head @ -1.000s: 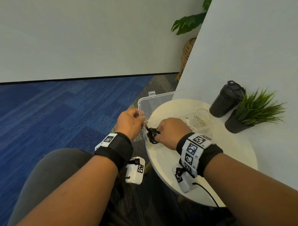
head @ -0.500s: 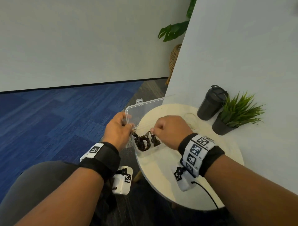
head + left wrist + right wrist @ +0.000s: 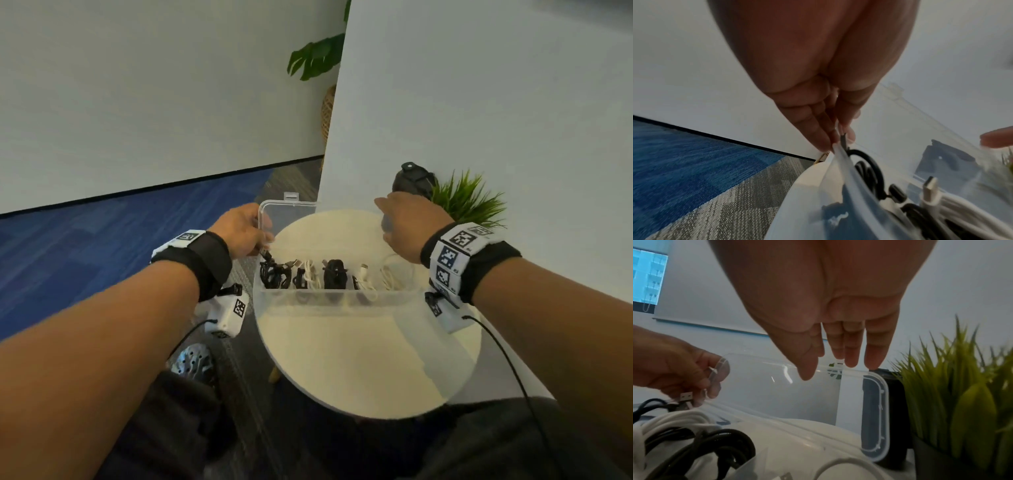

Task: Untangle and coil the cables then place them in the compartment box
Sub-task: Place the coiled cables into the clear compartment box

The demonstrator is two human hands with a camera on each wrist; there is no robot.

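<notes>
The clear compartment box (image 3: 335, 298) stands on the round white table (image 3: 342, 363). Its compartments hold coiled black cables (image 3: 274, 274) and white cables (image 3: 367, 284). The clear lid (image 3: 291, 213) stands open behind them. My left hand (image 3: 262, 240) pinches the lid's left edge (image 3: 720, 368), just above a black coil (image 3: 866, 164) and its USB plug (image 3: 686, 398). My right hand (image 3: 394, 219) hovers empty with straight fingers (image 3: 851, 353), their tips at the lid's top rim (image 3: 851, 370) near its right corner. I cannot tell whether they touch it.
A black shaker bottle (image 3: 412, 178) and a small potted grass plant (image 3: 469, 202) stand right behind the box, against a white partition. Blue and grey carpet lies left of the table. My knees and a shoe (image 3: 195, 363) are below the table's near edge.
My right hand has let go of the black coil, which now lies in the left compartment, and has risen to the lid's top right. My left hand stays on the lid's left edge.
</notes>
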